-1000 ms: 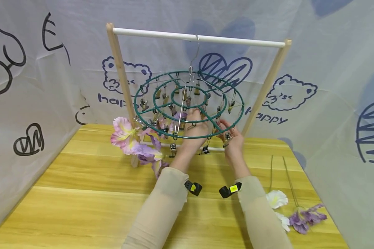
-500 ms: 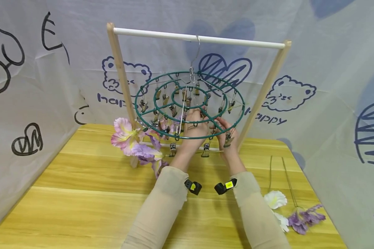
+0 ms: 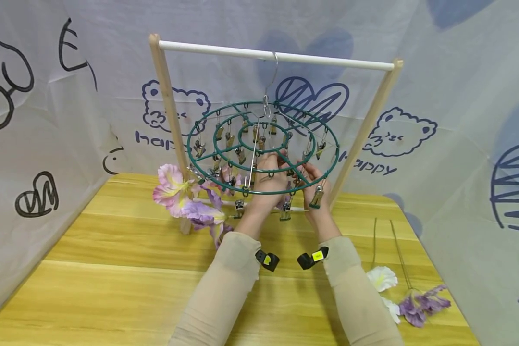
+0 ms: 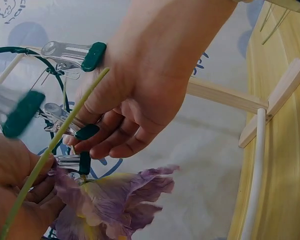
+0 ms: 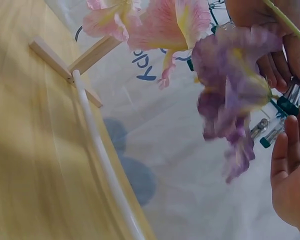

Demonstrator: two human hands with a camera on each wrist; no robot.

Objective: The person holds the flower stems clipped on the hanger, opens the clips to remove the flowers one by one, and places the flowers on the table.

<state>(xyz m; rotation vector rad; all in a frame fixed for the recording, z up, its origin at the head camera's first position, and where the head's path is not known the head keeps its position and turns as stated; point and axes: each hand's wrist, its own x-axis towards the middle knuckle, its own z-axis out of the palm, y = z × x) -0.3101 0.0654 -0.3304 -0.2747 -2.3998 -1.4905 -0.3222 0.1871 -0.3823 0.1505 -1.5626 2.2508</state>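
A round green hanging rack (image 3: 264,192) with several metal clips hangs in front of me. Beneath its rings my left hand (image 4: 10,180) pinches a metal clip (image 4: 67,162). At that clip's green tip sits a purple artificial flower (image 4: 117,200), its bloom hanging downward. My right hand (image 4: 155,65) is close beside, to the right, with its fingertips at the clips. Whether those fingertips pinch something or only touch is hidden. In the right wrist view, the right hand's visible fingers (image 5: 279,155) reach up just right of the purple flower.
Pink artificial flowers (image 3: 173,185) hang at the rack's left. A wooden stand with a white top bar (image 3: 225,49) bears the rack. White (image 3: 382,278) and purple loose flowers (image 3: 417,307) lie at the table's right. Several other clips dangle around my hands.
My right hand has moved leftward toward the left hand, leaving a front clip hanging free. Purple petals now show between my wrists. The left hand stays nearly in place.
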